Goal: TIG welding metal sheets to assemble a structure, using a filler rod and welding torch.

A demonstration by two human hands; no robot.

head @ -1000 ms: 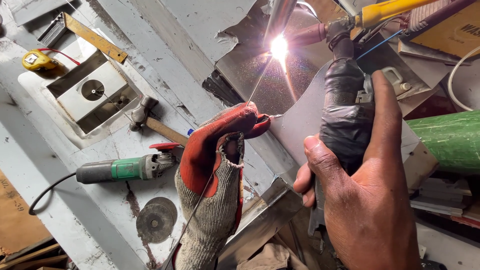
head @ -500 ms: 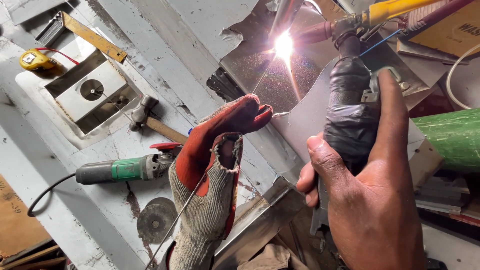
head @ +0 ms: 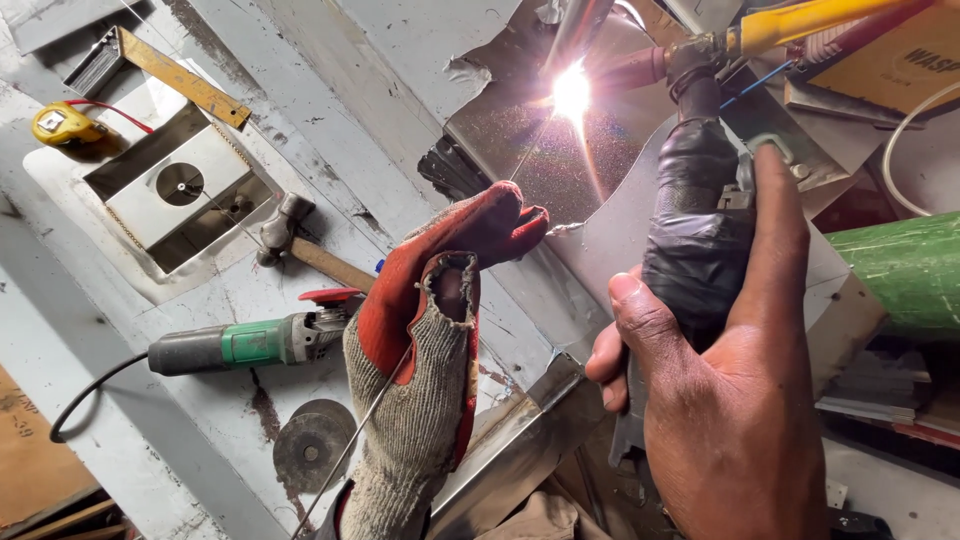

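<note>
My left hand (head: 432, 340), in a worn red and grey glove with a hole at the thumb, pinches a thin metal filler rod (head: 360, 440) that runs up to a bright welding arc (head: 571, 92). My bare right hand (head: 720, 400) grips the black taped handle of a welding torch (head: 695, 220), its tip at the arc. The arc burns on a shiny sheet-metal piece (head: 520, 130) propped on the bench.
A green angle grinder (head: 250, 342) with a cord lies left of my glove, a loose grinding disc (head: 310, 447) below it. A hammer (head: 300, 245), a steel box part (head: 175, 190), a yellow tape measure (head: 62, 124) and a green cylinder (head: 905, 270) lie around.
My gloved left hand has shifted slightly up and right, feeding the rod toward the arc. The torch hand holds almost still.
</note>
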